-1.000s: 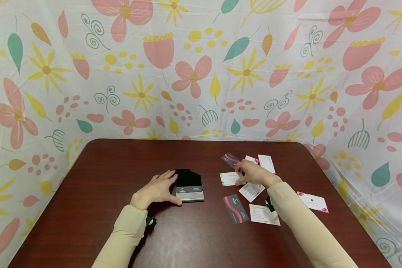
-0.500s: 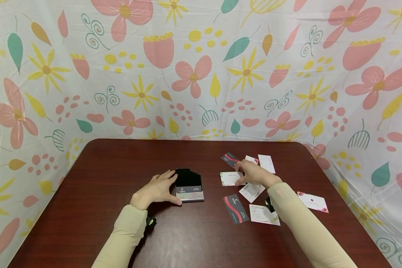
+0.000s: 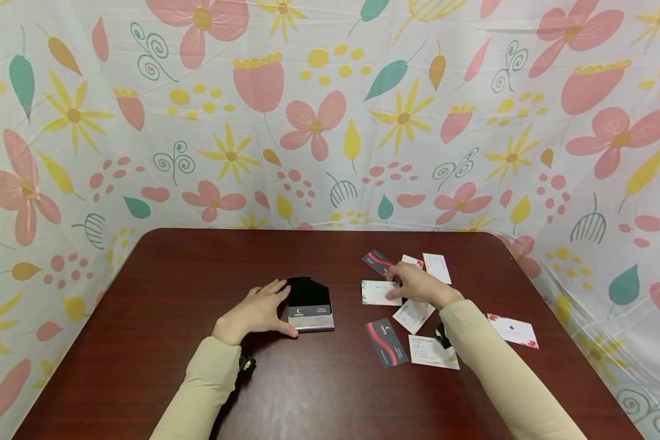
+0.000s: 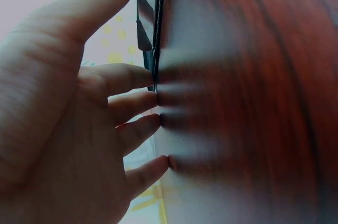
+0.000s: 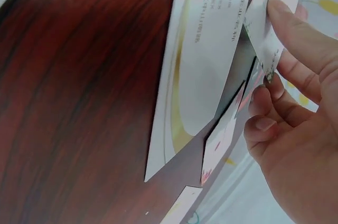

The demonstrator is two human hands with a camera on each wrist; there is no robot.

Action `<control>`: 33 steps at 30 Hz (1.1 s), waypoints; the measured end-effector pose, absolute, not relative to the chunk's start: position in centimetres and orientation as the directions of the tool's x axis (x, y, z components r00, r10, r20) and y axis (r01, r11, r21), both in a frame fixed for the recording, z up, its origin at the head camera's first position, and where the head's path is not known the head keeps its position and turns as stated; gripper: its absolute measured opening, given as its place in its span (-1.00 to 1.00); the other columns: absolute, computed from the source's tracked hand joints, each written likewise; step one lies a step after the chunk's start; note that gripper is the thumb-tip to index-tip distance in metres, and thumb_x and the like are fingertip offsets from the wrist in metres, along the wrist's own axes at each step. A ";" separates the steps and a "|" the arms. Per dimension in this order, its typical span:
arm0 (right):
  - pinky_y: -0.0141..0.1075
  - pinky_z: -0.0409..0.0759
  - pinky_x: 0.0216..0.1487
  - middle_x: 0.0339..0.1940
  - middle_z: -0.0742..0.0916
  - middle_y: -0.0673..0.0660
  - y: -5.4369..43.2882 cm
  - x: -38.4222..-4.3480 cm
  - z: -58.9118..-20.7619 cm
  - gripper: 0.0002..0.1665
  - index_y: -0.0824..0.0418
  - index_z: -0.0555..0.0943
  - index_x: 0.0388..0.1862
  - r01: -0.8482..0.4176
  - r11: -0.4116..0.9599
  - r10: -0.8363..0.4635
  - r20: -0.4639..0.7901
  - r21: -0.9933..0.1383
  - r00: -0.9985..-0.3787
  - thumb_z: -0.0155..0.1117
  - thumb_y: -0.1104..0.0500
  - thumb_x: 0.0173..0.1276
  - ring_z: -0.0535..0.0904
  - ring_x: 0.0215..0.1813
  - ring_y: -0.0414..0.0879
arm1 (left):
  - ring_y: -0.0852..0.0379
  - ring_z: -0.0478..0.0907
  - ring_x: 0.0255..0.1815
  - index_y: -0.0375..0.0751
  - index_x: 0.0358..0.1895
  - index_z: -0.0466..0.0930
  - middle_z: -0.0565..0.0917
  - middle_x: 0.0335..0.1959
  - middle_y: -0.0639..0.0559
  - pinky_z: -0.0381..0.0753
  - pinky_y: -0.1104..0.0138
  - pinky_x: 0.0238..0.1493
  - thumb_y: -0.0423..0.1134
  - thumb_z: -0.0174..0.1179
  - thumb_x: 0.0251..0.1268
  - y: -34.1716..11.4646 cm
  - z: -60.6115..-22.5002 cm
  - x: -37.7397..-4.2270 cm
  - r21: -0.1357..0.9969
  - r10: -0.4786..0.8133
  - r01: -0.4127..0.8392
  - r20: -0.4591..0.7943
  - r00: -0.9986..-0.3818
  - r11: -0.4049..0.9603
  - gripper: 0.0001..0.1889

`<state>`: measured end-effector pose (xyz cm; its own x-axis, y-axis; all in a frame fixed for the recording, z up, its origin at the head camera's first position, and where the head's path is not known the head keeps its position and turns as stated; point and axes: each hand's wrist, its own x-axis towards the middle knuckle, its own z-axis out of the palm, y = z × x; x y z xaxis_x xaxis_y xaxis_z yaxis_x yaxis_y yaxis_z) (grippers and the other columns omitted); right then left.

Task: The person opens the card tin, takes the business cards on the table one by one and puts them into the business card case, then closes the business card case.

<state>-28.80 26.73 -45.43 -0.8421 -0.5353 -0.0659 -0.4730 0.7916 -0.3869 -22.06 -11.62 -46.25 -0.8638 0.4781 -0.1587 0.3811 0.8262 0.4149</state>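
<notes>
A metal business card case (image 3: 308, 292) with a black inside lies open on the table; a dark grey card (image 3: 312, 310) sits in its pocket. My left hand (image 3: 255, 315) rests at the case's left side, fingers spread, fingertips on the table and thumb by the near left corner. My right hand (image 3: 420, 286) pinches a white business card (image 3: 375, 293) with leafy print between thumb and fingers. In the right wrist view, that card's edge is tilted up off the table. Just below lies another white card (image 3: 412, 315), partly covered by the right hand.
Around the right hand lie several loose cards: a dark one with a red wave (image 3: 387, 343), a similar dark card (image 3: 376, 261) farther back, a white card (image 3: 437, 267), a gold-curved white card (image 3: 431, 352) and a floral-cornered card (image 3: 513, 331). A floral curtain (image 3: 319, 183) hangs behind the table (image 3: 209, 260).
The leafy white card has risen slightly at its right end, and my right thumb now shows over its edge. My left hand and the case stay in place.
</notes>
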 end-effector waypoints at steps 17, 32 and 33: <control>-0.32 0.34 -0.43 -0.50 0.63 -0.10 26.3 -29.1 -45.0 -0.89 0.10 0.68 -0.39 -0.496 0.720 -0.580 -0.029 -0.486 -0.814 0.32 0.18 0.37 0.36 -0.48 -0.21 | -0.13 -0.06 0.55 -0.29 0.49 0.20 0.10 0.53 -0.18 -0.02 -0.12 0.41 0.34 0.44 -0.15 -11.8 -46.4 -22.1 0.414 0.480 0.382 -0.164 -0.862 0.826 0.17; -0.34 0.28 -0.49 -0.60 0.53 -0.12 23.2 -29.2 -43.6 -0.85 0.09 0.69 -0.40 -0.510 0.661 -0.595 0.028 -0.550 -0.803 0.29 0.16 0.40 0.28 -0.56 -0.24 | -0.12 -0.06 0.55 -0.30 0.48 0.20 0.11 0.53 -0.18 -0.01 -0.09 0.41 0.33 0.45 -0.15 -11.7 -46.3 -22.1 0.408 0.482 0.388 -0.157 -0.862 0.826 0.16; -0.33 0.29 -0.49 -0.59 0.54 -0.11 22.9 -29.2 -43.6 -0.85 0.09 0.69 -0.39 -0.507 0.658 -0.596 0.026 -0.556 -0.802 0.29 0.16 0.40 0.29 -0.56 -0.24 | -0.12 -0.06 0.55 -0.30 0.48 0.20 0.11 0.53 -0.18 -0.01 -0.09 0.41 0.33 0.45 -0.15 -11.7 -46.3 -22.1 0.405 0.482 0.389 -0.157 -0.862 0.827 0.16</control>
